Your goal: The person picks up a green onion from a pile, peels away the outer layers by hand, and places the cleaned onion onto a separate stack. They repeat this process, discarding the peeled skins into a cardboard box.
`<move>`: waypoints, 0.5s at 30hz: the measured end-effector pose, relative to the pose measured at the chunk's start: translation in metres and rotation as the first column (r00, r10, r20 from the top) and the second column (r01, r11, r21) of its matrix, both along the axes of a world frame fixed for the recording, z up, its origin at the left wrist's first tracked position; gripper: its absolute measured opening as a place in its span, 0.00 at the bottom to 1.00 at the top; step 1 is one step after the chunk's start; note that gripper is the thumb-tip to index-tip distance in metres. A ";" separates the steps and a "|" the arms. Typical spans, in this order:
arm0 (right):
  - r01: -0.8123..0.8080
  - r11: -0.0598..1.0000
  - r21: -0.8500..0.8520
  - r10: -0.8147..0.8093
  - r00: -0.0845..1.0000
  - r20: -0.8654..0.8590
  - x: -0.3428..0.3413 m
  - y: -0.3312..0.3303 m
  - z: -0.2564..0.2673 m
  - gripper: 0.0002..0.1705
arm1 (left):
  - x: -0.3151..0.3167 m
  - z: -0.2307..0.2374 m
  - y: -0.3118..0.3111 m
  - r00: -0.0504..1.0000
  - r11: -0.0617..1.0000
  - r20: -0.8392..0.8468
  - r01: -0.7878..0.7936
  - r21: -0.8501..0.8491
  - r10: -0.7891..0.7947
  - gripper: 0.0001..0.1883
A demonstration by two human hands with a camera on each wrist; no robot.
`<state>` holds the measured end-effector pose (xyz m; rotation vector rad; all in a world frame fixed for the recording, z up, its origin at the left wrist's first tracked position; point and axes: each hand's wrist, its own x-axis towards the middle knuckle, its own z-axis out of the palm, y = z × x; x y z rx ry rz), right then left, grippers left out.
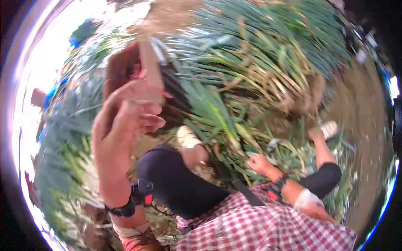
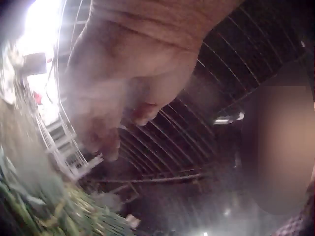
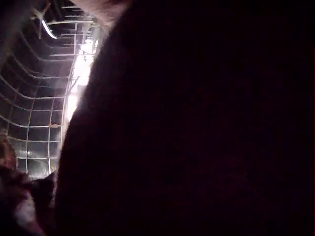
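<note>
My left hand [image 1: 125, 119] is raised in front of an open box [image 1: 153, 62], its fingers bent. A thin red strip [image 1: 161, 90] sticks out to the right from the index fingertip. Seen from the left wrist, the same hand [image 2: 133, 73] has its fingers pointing down, blurred. Low between the knees is my right hand [image 1: 260, 165], fingers bent, right at the pale lower end of a green onion [image 1: 229, 134]. I cannot tell whether it grips that stalk. Dark cloth [image 3: 197, 128] fills most of the right wrist view and hides the fingers.
A large heap of green onions [image 1: 272, 54] with soil on their roots lies ahead. More onions [image 1: 67, 146] are piled on the left. Red pieces [image 1: 136, 72] lie inside the box. Loose leaves [image 1: 289, 146] litter the ground around both shoes [image 1: 187, 137].
</note>
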<state>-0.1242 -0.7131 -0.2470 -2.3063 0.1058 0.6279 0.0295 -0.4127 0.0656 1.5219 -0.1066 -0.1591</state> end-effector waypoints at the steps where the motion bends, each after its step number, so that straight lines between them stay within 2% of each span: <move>1: 0.076 0.997 0.001 -0.076 0.997 0.014 0.007 0.003 -0.013 0.17 | 0.001 0.000 -0.024 1.000 0.999 0.006 0.031 -0.015 -0.031 0.20; 2: 0.134 0.991 0.005 -0.134 0.990 0.038 0.019 0.010 -0.024 0.17 | 0.000 0.000 -0.045 0.999 0.999 0.022 0.045 -0.026 -0.044 0.21; 3: 0.154 0.988 0.001 -0.154 0.988 0.032 0.022 0.010 -0.031 0.17 | 0.001 0.001 -0.066 0.997 0.998 -0.052 -0.050 0.027 0.051 0.20; 4: 0.121 0.988 -0.094 -0.118 0.992 0.044 0.026 0.009 -0.037 0.17 | 0.011 -0.015 -0.074 0.994 0.998 -0.106 0.027 -0.059 -0.033 0.20; 5: 0.085 0.979 -0.186 -0.077 0.996 0.051 0.030 0.011 -0.044 0.18 | 0.017 -0.032 -0.081 0.985 0.991 -0.159 0.041 -0.130 -0.061 0.18; 6: 0.093 0.979 -0.180 -0.087 0.995 0.040 0.035 0.013 -0.051 0.18 | 0.023 -0.049 -0.087 0.973 0.979 -0.214 0.047 -0.201 -0.090 0.16; 7: 0.073 0.981 -0.181 -0.074 0.997 0.002 0.038 0.015 -0.057 0.19 | 0.030 -0.068 -0.089 0.969 0.979 -0.227 0.053 -0.196 -0.098 0.16; 9: 0.072 0.979 -0.190 -0.087 0.993 -0.074 0.039 0.022 -0.066 0.22 | 0.038 -0.092 -0.086 0.921 0.968 -0.385 -0.037 -0.249 -0.064 0.10; 12: 0.033 0.983 -0.182 -0.065 0.983 -0.170 0.041 0.026 -0.077 0.24 | 0.042 -0.096 -0.086 0.941 0.939 -0.334 -0.065 -0.338 -0.055 0.07; 15: 0.021 0.986 -0.165 -0.054 0.979 -0.196 0.037 0.033 -0.091 0.25 | 0.043 -0.102 -0.093 0.930 0.947 -0.361 -0.054 -0.317 -0.067 0.07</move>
